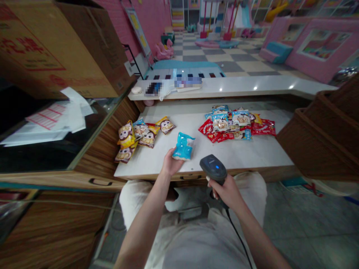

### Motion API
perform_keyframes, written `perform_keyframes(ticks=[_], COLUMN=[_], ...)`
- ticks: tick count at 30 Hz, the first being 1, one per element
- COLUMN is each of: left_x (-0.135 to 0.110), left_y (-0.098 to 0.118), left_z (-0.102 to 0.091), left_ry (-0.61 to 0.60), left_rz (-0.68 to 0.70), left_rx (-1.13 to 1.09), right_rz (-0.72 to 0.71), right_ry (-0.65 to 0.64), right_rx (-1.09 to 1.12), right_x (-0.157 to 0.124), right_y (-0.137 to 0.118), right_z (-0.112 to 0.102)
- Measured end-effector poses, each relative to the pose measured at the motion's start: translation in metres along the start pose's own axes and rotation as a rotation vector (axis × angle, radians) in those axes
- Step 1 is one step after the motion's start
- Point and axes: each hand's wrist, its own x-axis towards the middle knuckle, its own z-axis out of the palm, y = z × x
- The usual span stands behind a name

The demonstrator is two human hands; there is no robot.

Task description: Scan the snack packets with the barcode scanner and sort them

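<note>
My left hand (170,163) grips the lower end of a light-blue snack packet (184,146) just above the white counter top (252,155). My right hand (227,192) is closed around the handle of a dark grey corded barcode scanner (214,167), whose black cable (238,237) hangs down past my leg. To the left of the blue packet lies a loose group of yellow cartoon-printed snack packets (137,136). A larger heap of red and blue snack packets (232,124) sits farther right, out of reach of neither hand's fingers but not touching them.
A large cardboard box (58,46) and a glass-topped counter with papers (56,119) fill the left. A woven brown basket (316,140) stands at the right. Behind lies a higher white counter (238,86) with blurred items, then a checkered play-area floor (221,59).
</note>
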Motion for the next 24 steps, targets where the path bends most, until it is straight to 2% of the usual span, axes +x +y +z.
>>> perform_keyframes(ticks=[16,24], left_x=[-0.004,-0.001], left_y=[0.001,0.001], left_z=[-0.004,-0.008], left_ry=[-0.018,-0.024], left_rz=[-0.036,-0.060], left_rx=[0.032,-0.017], right_rz=[-0.017,-0.032], right_ry=[-0.022,-0.037], right_rx=[-0.011,-0.020], right_x=[0.003,0.003], right_y=[-0.012,-0.008], right_z=[0.003,0.002])
